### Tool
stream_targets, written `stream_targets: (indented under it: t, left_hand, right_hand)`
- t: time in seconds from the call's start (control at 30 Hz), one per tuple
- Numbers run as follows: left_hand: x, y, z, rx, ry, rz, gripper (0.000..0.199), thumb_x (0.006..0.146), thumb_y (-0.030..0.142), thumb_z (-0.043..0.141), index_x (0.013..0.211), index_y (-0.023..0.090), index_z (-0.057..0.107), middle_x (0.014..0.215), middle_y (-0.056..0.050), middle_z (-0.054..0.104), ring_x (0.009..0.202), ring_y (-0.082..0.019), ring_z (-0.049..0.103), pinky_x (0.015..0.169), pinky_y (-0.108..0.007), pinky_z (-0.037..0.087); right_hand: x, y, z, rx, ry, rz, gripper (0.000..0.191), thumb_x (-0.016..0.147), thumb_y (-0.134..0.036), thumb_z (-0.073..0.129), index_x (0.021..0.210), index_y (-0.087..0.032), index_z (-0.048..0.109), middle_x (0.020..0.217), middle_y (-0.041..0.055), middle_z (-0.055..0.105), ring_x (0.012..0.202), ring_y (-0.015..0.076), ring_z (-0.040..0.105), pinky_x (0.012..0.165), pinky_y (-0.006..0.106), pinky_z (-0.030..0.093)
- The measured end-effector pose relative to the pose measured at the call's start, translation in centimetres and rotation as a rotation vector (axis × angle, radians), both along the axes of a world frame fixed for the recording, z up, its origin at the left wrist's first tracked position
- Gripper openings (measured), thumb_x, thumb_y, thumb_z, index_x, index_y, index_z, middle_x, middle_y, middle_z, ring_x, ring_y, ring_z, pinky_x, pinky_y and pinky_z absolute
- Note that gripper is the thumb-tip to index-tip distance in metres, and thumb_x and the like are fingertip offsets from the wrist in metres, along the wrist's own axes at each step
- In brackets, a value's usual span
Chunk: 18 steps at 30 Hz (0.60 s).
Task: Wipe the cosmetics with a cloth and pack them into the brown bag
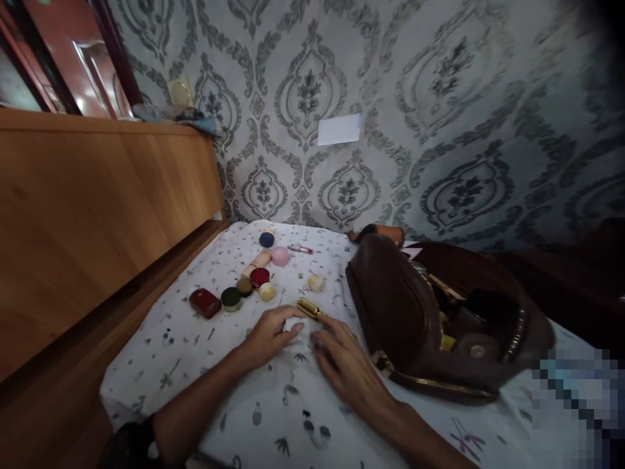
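Note:
A shiny gold tube [308, 307], looking like a lipstick, lies on the white patterned sheet in front of my fingertips. My left hand [273, 333] reaches in from the left, its index fingertip at the tube's near side and its thumb held apart. From the other side comes my right hand [347, 365], fingers spread, the index fingertip at the tube's right end. Neither hand is wrapped around it. A small cream-coloured jar [316, 282] sits just beyond the tube. Right of my right hand stands a brown bag [390, 306], unzipped, with items inside that are hard to make out.
Left of the tube are a dark red case [205, 303], a dark green-lidded jar [231, 299], a red round container [260, 278], a pink jar [280, 255] and a blue-lidded jar [266, 239]. A wooden cabinet [112, 195] borders the left; a patterned wall [303, 176] stands behind.

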State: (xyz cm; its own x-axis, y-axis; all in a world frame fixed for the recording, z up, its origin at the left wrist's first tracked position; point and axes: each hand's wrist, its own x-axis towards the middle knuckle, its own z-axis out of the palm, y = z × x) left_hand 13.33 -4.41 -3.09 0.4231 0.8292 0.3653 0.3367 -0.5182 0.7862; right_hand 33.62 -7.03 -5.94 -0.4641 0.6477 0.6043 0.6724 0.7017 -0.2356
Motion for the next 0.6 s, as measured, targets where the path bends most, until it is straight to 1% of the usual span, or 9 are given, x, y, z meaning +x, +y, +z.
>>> stream_targets:
  t: [0.1, 0.2, 0.27, 0.33, 0.43, 0.47, 0.5, 0.53, 0.6]
  left_hand:
    - [-0.6, 0.6, 0.1, 0.076, -0.005, 0.101, 0.025, 0.094, 0.034, 0.052, 0.103, 0.017, 0.067, 0.100, -0.006, 0.072, 0.093, -0.020, 0.065, 0.085, -0.030, 0.050]
    - [-1.7, 1.2, 0.6, 0.222, 0.104, 0.212, 0.023, 0.095, 0.029, 0.050, 0.106, 0.019, 0.066, 0.101, -0.008, 0.071, 0.095, -0.021, 0.065, 0.086, -0.032, 0.050]
    - [-3.0, 1.5, 1.3, 0.312, 0.235, 0.341, 0.024, 0.095, 0.024, 0.047, 0.112, 0.020, 0.064, 0.107, -0.009, 0.069, 0.100, -0.022, 0.063, 0.089, -0.034, 0.050]
    - [-4.9, 1.7, 2.1, 0.343, 0.408, 0.549, 0.029, 0.094, 0.020, 0.045, 0.116, 0.021, 0.063, 0.113, -0.009, 0.067, 0.104, -0.024, 0.062, 0.091, -0.037, 0.049]
    - [-8.0, 1.4, 3.2, 0.247, 0.695, 0.921, 0.034, 0.094, 0.020, 0.040, 0.118, 0.019, 0.064, 0.115, -0.013, 0.065, 0.109, -0.028, 0.058, 0.092, -0.041, 0.049]
    - [-8.9, 1.2, 3.4, 0.183, 0.791, 0.985, 0.036, 0.095, 0.025, 0.038, 0.117, 0.016, 0.065, 0.114, -0.016, 0.065, 0.111, -0.032, 0.057, 0.092, -0.043, 0.049]
    - [-9.6, 1.1, 3.5, 0.099, 0.863, 1.020, 0.040, 0.096, 0.033, 0.037, 0.117, 0.016, 0.066, 0.115, -0.018, 0.064, 0.111, -0.035, 0.056, 0.091, -0.047, 0.049]
    - [-10.2, 1.0, 3.6, 0.014, 0.910, 1.001, 0.044, 0.096, 0.039, 0.035, 0.118, 0.017, 0.066, 0.117, -0.019, 0.063, 0.111, -0.038, 0.056, 0.089, -0.050, 0.049]
    - [-11.2, 0.9, 3.4, -0.124, 0.909, 0.991, 0.051, 0.096, 0.047, 0.031, 0.120, 0.019, 0.066, 0.121, -0.019, 0.061, 0.114, -0.041, 0.055, 0.087, -0.053, 0.049]
  right_hand:
    - [-1.3, 1.3, -0.7, -0.027, 0.037, 0.003, 0.018, 0.087, -0.010, 0.049, 0.098, -0.016, 0.062, 0.127, 0.0186, 0.055, 0.119, 0.0298, 0.055, 0.094, 0.048, 0.054]
    - [-1.5, 1.8, -1.1, -0.076, 0.068, 0.044, 0.018, 0.086, -0.010, 0.050, 0.097, -0.017, 0.063, 0.124, 0.0168, 0.057, 0.120, 0.0298, 0.055, 0.095, 0.049, 0.053]
    - [-1.2, 1.9, -1.3, -0.108, 0.097, 0.052, 0.018, 0.087, -0.012, 0.050, 0.099, -0.018, 0.063, 0.119, 0.0160, 0.058, 0.115, 0.0286, 0.058, 0.093, 0.047, 0.055]
    - [-0.9, 1.8, -1.5, -0.129, 0.118, 0.043, 0.017, 0.089, -0.013, 0.050, 0.099, -0.018, 0.062, 0.117, 0.0157, 0.059, 0.112, 0.0277, 0.059, 0.092, 0.047, 0.055]
    - [-0.6, 1.5, -1.5, -0.148, 0.118, 0.044, 0.015, 0.089, -0.013, 0.050, 0.097, -0.018, 0.062, 0.116, 0.0156, 0.058, 0.112, 0.0278, 0.058, 0.092, 0.046, 0.055]
    - [-0.7, 1.4, -1.5, -0.157, 0.116, 0.046, 0.015, 0.088, -0.012, 0.051, 0.097, -0.017, 0.062, 0.117, 0.0156, 0.058, 0.113, 0.0280, 0.058, 0.093, 0.046, 0.054]
    - [-0.8, 1.3, -1.4, -0.166, 0.114, 0.047, 0.015, 0.087, -0.011, 0.051, 0.097, -0.017, 0.062, 0.117, 0.0156, 0.058, 0.114, 0.0280, 0.056, 0.095, 0.046, 0.053]
    - [-0.9, 1.1, -1.2, -0.176, 0.114, 0.045, 0.015, 0.087, -0.010, 0.052, 0.097, -0.017, 0.062, 0.117, 0.0154, 0.058, 0.115, 0.0280, 0.055, 0.096, 0.046, 0.052]
    - [-1.0, 1.0, -1.0, -0.195, 0.110, 0.040, 0.017, 0.084, -0.008, 0.054, 0.096, -0.017, 0.062, 0.116, 0.0145, 0.058, 0.116, 0.0276, 0.054, 0.098, 0.046, 0.051]
